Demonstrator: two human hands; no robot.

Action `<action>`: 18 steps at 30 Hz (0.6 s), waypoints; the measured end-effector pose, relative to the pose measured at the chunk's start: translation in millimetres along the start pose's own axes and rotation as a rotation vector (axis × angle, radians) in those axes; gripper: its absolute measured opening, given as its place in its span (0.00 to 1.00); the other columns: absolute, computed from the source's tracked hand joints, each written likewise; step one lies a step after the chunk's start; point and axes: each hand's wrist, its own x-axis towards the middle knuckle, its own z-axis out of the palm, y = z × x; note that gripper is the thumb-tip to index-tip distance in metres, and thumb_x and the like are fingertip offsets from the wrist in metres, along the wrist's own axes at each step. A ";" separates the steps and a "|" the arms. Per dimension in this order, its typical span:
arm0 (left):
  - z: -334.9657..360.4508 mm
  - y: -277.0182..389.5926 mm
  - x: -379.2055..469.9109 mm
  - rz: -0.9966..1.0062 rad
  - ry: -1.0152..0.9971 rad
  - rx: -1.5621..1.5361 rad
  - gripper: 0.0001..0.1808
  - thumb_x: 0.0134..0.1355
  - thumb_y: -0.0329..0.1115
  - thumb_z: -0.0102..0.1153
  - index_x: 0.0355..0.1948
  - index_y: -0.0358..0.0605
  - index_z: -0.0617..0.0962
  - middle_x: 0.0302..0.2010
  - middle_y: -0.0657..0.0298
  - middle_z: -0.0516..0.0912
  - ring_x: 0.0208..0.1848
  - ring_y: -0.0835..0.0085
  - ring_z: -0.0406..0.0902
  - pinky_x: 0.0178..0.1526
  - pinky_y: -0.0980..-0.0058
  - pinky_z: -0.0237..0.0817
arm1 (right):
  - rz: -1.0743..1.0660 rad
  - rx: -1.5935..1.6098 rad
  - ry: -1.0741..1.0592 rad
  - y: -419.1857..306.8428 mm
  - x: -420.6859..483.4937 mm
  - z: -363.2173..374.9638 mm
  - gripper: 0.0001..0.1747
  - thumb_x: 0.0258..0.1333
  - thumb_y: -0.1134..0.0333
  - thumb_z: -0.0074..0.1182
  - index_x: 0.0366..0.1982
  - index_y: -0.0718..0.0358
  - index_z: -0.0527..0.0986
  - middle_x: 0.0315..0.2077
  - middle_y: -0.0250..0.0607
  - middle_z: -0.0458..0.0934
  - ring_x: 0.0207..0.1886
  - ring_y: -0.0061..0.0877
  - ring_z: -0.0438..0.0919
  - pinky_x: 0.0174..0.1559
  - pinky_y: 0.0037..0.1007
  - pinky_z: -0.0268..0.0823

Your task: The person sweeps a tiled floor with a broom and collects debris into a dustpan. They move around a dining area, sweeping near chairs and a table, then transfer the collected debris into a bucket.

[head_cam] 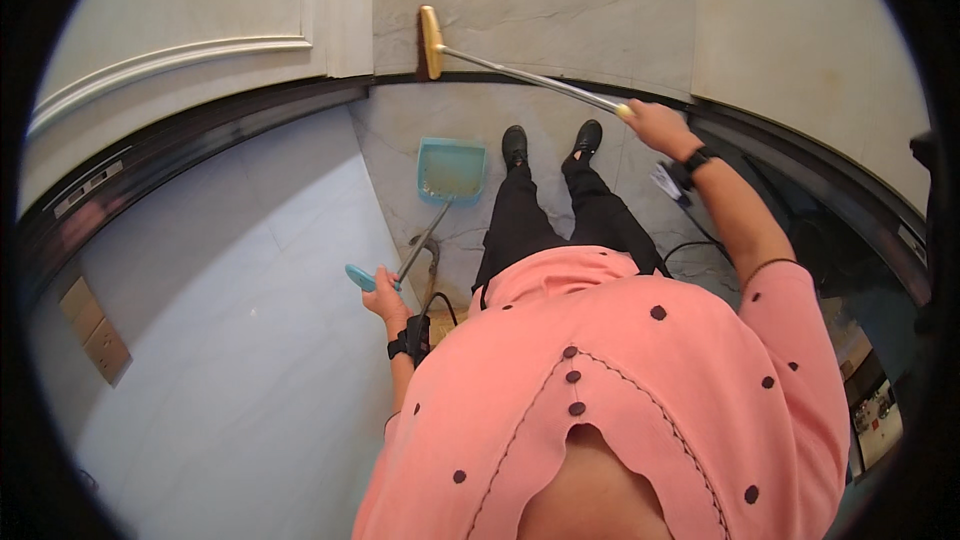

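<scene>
My left hand [384,298] is closed around the blue grip [360,278] of a long-handled dustpan. Its metal rod runs down to the light blue pan [453,169], which is near my feet with some debris along its inside back edge. On the right, my right hand [660,127] holds the upper end of a broom's metal handle [532,79]. The broom's yellow head [430,42] with dark reddish bristles lies farther out, at the left of the doorway, beyond the pan. Whether the bristles touch the floor is hard to tell.
My black shoes [514,146] stand on marbled floor tiles [600,187]. A dark threshold strip [540,79] crosses ahead. White panelled doors [202,0] flank it. A tiled wall [255,307] with socket plates [96,330] rises at left. A black cable [690,244] hangs at right.
</scene>
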 end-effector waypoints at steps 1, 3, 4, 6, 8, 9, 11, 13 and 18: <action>0.7 -1.7 0.1 0.026 -0.013 -0.011 0.13 0.52 0.33 0.56 0.17 0.44 0.66 0.15 0.65 0.72 0.19 0.77 0.68 0.22 0.77 0.55 | 0.022 0.002 -0.009 24.0 -24.2 -8.3 0.18 0.58 0.51 0.40 0.38 0.59 0.69 0.26 0.49 0.76 0.32 0.45 0.75 0.33 0.45 0.65; 1.4 -8.3 2.8 0.018 0.017 -0.025 0.13 0.51 0.33 0.56 0.18 0.44 0.66 0.15 0.65 0.71 0.18 0.77 0.68 0.21 0.77 0.55 | 0.105 -0.113 -0.019 70.0 -76.4 -19.2 0.18 0.58 0.51 0.41 0.39 0.57 0.69 0.25 0.50 0.76 0.31 0.45 0.75 0.32 0.45 0.66; 2.0 -11.2 5.1 0.022 0.015 -0.053 0.13 0.51 0.33 0.57 0.18 0.44 0.66 0.14 0.65 0.71 0.18 0.77 0.69 0.20 0.77 0.55 | 0.127 -0.139 0.011 90.9 -102.3 -25.6 0.18 0.58 0.51 0.41 0.40 0.56 0.68 0.25 0.49 0.76 0.30 0.45 0.75 0.31 0.45 0.66; 3.1 -15.0 9.4 0.041 0.033 -0.067 0.12 0.51 0.33 0.57 0.18 0.44 0.67 0.14 0.66 0.71 0.17 0.76 0.70 0.19 0.77 0.55 | 0.196 -0.213 0.027 126.3 -149.2 -39.4 0.17 0.57 0.51 0.42 0.41 0.56 0.67 0.24 0.49 0.76 0.30 0.45 0.75 0.30 0.46 0.66; 5.0 -15.5 11.3 0.032 0.041 -0.083 0.12 0.50 0.33 0.58 0.20 0.43 0.67 0.14 0.66 0.71 0.17 0.76 0.70 0.18 0.78 0.55 | 0.280 -0.312 0.001 152.4 -188.3 -54.6 0.17 0.57 0.52 0.43 0.42 0.55 0.66 0.24 0.48 0.76 0.30 0.45 0.76 0.30 0.45 0.66; 6.1 -14.4 10.5 0.027 0.042 -0.086 0.11 0.50 0.33 0.58 0.20 0.43 0.67 0.14 0.66 0.71 0.17 0.76 0.70 0.18 0.79 0.55 | 0.335 -0.364 -0.014 161.5 -203.9 -61.4 0.17 0.57 0.52 0.43 0.43 0.54 0.65 0.25 0.48 0.76 0.31 0.45 0.76 0.31 0.44 0.67; 7.7 -7.7 5.0 0.022 0.034 -0.104 0.11 0.50 0.33 0.58 0.21 0.42 0.68 0.14 0.66 0.71 0.17 0.76 0.70 0.17 0.79 0.54 | 0.316 -0.447 0.033 172.7 -231.0 -73.1 0.16 0.56 0.54 0.44 0.42 0.55 0.66 0.24 0.47 0.76 0.30 0.43 0.76 0.30 0.44 0.66; 9.5 3.1 -3.9 0.077 -0.025 -0.076 0.11 0.51 0.33 0.57 0.20 0.43 0.68 0.15 0.66 0.72 0.17 0.78 0.68 0.18 0.79 0.54 | 0.223 -0.408 0.114 175.0 -256.6 -82.6 0.16 0.56 0.55 0.45 0.41 0.55 0.66 0.24 0.46 0.76 0.29 0.42 0.76 0.30 0.43 0.66; 6.5 24.1 -26.2 0.164 -0.164 -0.010 0.12 0.52 0.33 0.56 0.16 0.44 0.68 0.15 0.66 0.72 0.17 0.80 0.65 0.20 0.80 0.54 | 0.190 -0.295 0.234 146.8 -304.5 -64.8 0.15 0.54 0.55 0.47 0.40 0.55 0.67 0.24 0.44 0.76 0.27 0.41 0.75 0.28 0.42 0.66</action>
